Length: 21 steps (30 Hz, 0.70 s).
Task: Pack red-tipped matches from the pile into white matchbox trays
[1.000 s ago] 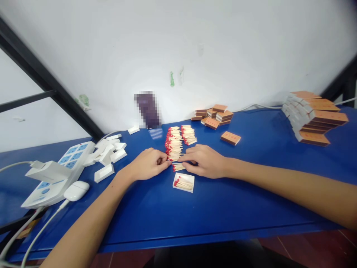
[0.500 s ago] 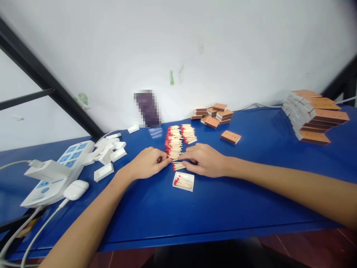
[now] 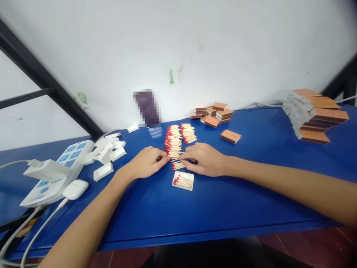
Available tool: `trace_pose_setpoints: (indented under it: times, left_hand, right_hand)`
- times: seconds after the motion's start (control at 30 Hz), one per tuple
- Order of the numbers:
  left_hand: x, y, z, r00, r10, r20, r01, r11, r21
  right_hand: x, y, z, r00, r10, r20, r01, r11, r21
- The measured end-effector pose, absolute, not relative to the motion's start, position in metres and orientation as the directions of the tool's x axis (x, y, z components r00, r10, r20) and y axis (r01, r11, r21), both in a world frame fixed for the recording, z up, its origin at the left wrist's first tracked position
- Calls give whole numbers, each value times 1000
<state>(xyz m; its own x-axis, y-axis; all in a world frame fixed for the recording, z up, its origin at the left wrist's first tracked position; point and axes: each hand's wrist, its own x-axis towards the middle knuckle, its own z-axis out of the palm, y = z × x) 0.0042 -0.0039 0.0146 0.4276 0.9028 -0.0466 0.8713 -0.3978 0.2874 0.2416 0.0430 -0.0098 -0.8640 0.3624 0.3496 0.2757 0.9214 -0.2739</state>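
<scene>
Matches (image 3: 174, 143) are lying in 2 piles beyond the part-filled tray (image 3: 183, 181), with a small row (image 3: 178, 165) sitting nearest it. Well left of that tray, white trays (image 3: 105, 153) are lying heaped. Left of and beyond it, the left hand (image 3: 149, 162) is curling at the red heads; whether it is grasping a match, I cannot tell. Beyond it to the right, the right hand (image 3: 205, 159) is keeping thumb and index finger parted over the bare ends, gripping nothing visible. Compared with 1 second ago, the left thumb is sitting slightly farther from the tray and loose matches are showing above the row, so separating is apparently advancing only slightly.
</scene>
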Motion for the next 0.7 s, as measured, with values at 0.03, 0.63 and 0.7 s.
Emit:
trace_pose_setpoints:
  times: [0.03,0.63,0.7]
  left_hand:
    - [4,-4,15,427,903,-46,871,-397,290]
    - [5,-5,14,410,910,-56,884,-381,270]
    - [5,-5,14,410,911,-50,884,-383,270]
  right_hand:
    - [242,43,-10,-865,360,349,274,922,-272]
    - [241,41,-11,-803,456,384,375,887,-270]
    - [241,41,-10,-803,456,385,369,886,-279]
